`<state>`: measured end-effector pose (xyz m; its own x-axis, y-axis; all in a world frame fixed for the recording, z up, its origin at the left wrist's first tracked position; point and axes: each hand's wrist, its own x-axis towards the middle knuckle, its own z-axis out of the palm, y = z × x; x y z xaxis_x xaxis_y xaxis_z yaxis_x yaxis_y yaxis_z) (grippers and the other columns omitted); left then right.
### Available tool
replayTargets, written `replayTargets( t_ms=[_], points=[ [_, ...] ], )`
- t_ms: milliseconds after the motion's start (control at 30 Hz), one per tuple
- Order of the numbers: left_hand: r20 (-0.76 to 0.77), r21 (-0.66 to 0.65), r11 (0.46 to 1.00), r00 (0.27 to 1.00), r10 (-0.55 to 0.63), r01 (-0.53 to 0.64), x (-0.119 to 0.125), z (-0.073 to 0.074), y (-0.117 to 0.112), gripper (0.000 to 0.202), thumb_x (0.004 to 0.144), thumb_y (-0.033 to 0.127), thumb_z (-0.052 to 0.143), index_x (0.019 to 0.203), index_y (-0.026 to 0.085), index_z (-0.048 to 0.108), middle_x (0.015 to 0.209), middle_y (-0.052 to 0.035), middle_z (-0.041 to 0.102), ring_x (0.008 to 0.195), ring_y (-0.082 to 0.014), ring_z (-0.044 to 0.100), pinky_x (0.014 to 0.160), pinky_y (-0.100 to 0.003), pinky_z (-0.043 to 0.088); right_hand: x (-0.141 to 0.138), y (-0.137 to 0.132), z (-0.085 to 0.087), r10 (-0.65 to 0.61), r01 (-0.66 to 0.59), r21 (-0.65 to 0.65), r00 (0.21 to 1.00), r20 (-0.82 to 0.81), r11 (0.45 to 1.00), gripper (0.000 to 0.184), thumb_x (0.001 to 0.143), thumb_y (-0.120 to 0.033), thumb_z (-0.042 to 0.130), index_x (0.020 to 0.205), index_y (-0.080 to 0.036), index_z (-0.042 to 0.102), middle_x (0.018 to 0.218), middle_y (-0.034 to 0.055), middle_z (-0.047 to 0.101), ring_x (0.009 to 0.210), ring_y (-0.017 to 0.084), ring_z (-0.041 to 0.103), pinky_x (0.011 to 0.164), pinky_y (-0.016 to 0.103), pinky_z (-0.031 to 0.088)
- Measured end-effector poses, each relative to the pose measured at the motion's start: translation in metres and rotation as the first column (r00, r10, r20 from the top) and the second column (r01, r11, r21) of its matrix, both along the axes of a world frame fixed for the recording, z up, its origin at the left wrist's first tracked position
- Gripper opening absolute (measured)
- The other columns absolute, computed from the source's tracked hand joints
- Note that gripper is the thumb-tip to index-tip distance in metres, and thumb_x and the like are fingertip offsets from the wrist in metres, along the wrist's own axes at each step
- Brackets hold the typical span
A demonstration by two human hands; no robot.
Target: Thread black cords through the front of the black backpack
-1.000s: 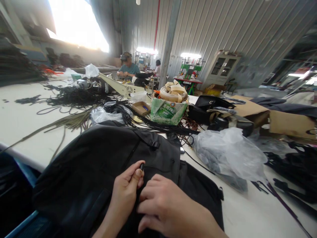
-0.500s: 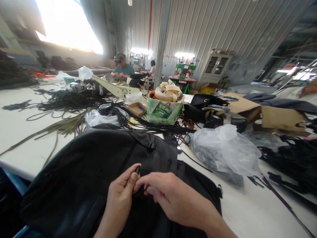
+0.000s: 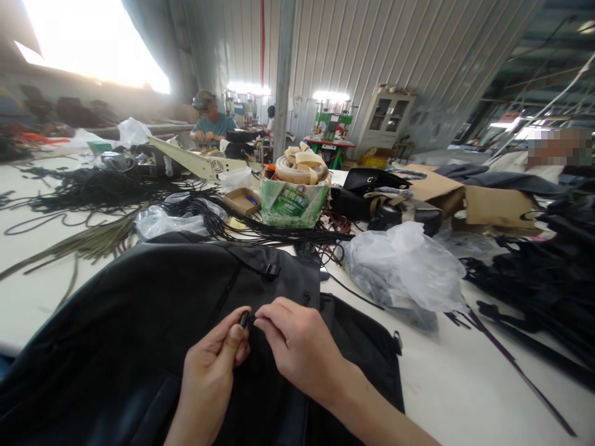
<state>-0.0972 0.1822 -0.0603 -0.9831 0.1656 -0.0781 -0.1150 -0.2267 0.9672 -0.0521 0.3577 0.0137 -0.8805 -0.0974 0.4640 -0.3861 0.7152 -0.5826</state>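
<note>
One black bag [image 3: 153,310], smooth-surfaced, with a buckle [image 3: 270,271], lies on the bench [image 3: 446,384] before us. Green box [image 3: 292,207]: rolled beige tape [image 3: 302,170] inside. Cardboard tray [image 3: 236,201]: blue item [image 3: 251,200]. Our left hand [image 3: 211,365] pinches a small black piece [image 3: 244,318]; our right hand [image 3: 302,337], narrowed, is just beside it; we cannot tell whether it grips anything.
</note>
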Motion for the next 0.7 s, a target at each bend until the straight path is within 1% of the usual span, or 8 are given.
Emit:
replayTargets(
  t_ms=[100,200,300,467,600,700],
  points=[
    [0.003,0.003,1.000,1.000,-0.002,0.002,0.0004,0.0006,0.0003,0.081,0.085,0.065,0.089,0.139,0.006,0.077,0.073,-0.0036,0.062,0.068,-0.0136,0.055,0.063,-0.025,0.048,-0.0003,-0.0007,0.0008,0.002,-0.002,-0.010,1.000,-0.010,1.000,0.014,0.111,-0.018,0.059,0.108,-0.018,0.073,0.098,0.0049,0.071,0.086,0.017,0.069,0.077,0.028,0.050],
    [-0.025,-0.013,1.000,1.000,-0.015,0.015,0.0007,-0.0009,-0.0004,0.078,0.090,0.065,0.086,0.140,0.006,0.075,0.072,-0.0025,0.061,0.068,-0.0129,0.054,0.063,-0.025,0.047,-0.0010,-0.0023,0.0004,0.017,-0.018,-0.042,0.999,-0.028,0.999,0.014,0.111,-0.018,0.059,0.108,-0.018,0.072,0.097,0.0040,0.070,0.085,0.015,0.068,0.076,0.027,0.049],
    [-0.031,-0.030,0.999,0.999,-0.023,0.022,0.0010,-0.0046,-0.0019,0.075,0.094,0.063,0.083,0.143,0.008,0.074,0.074,-0.0024,0.062,0.070,-0.0129,0.054,0.064,-0.025,0.046,-0.0018,-0.0041,-0.0014,0.017,-0.019,-0.040,0.999,-0.041,0.999,0.014,0.111,-0.018,0.058,0.107,-0.018,0.072,0.096,0.0039,0.070,0.084,0.015,0.068,0.075,0.027,0.049],
    [-0.042,-0.027,0.999,0.999,-0.032,0.031,0.0006,-0.0066,-0.0018,0.075,0.094,0.063,0.082,0.145,0.008,0.073,0.075,-0.0022,0.062,0.070,-0.0131,0.054,0.064,-0.025,0.046,-0.0032,-0.0037,-0.0052,0.020,-0.022,-0.038,0.999,-0.042,0.999,0.012,0.111,-0.018,0.060,0.107,-0.018,0.072,0.097,0.0040,0.071,0.085,0.016,0.069,0.077,0.027,0.050],
    [-0.047,0.005,1.000,0.998,-0.031,0.031,0.0003,-0.0030,-0.0001,0.077,0.093,0.064,0.083,0.142,0.005,0.074,0.072,-0.0018,0.061,0.068,-0.0125,0.053,0.063,-0.024,0.046,-0.0038,-0.0018,-0.0047,0.067,-0.067,0.006,0.998,-0.019,0.998,0.013,0.111,-0.016,0.059,0.108,-0.018,0.072,0.103,0.0051,0.073,0.093,0.017,0.071,0.081,0.027,0.052],
    [-0.060,-0.003,0.999,0.998,-0.034,0.033,0.0004,-0.0011,0.0004,0.073,0.094,0.062,0.083,0.140,0.007,0.075,0.073,-0.0019,0.061,0.068,-0.0123,0.054,0.062,-0.023,0.046,-0.0028,-0.0022,-0.0021,0.055,-0.053,0.058,0.998,-0.026,0.997,0.016,0.111,-0.018,0.057,0.109,-0.019,0.073,0.102,0.0046,0.072,0.089,0.016,0.070,0.078,0.027,0.050]
  ],
)
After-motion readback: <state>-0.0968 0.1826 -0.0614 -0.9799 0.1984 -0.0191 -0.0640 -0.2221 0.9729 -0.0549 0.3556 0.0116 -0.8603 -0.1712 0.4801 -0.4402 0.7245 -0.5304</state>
